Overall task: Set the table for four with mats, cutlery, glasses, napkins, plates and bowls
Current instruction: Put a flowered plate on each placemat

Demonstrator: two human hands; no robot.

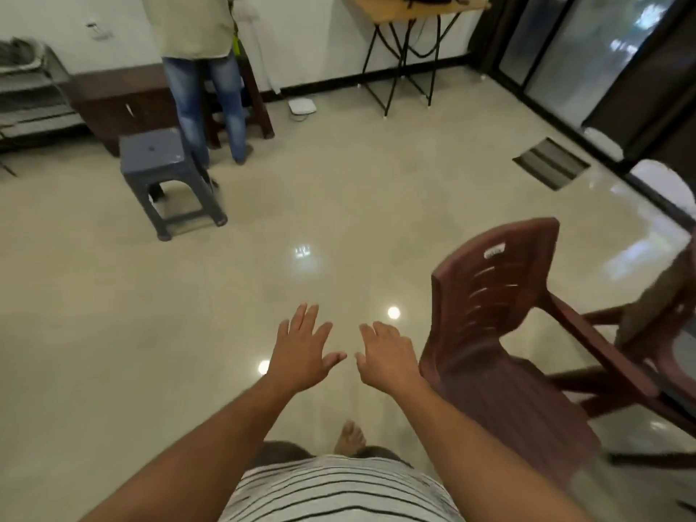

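Second person (203, 69): we see jeans and shirt hem only, the upper body cut off by the top edge. Wooden side table (414, 9): top cropped, the dark items on it unidentifiable to us. Rack (30, 92): cut by the left edge, contents blurred. Table (678, 333) beside the brown chair (489, 333): mostly beyond the right edge, smeared. Our foot (352, 438): partly hidden by the striped shirt (339, 491).

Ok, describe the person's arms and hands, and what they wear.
Both forearms are bare, with no sleeves in view. The left hand and right hand wear no gloves, rings, watch or bands that can be seen. Below them shows a white shirt with thin dark stripes.
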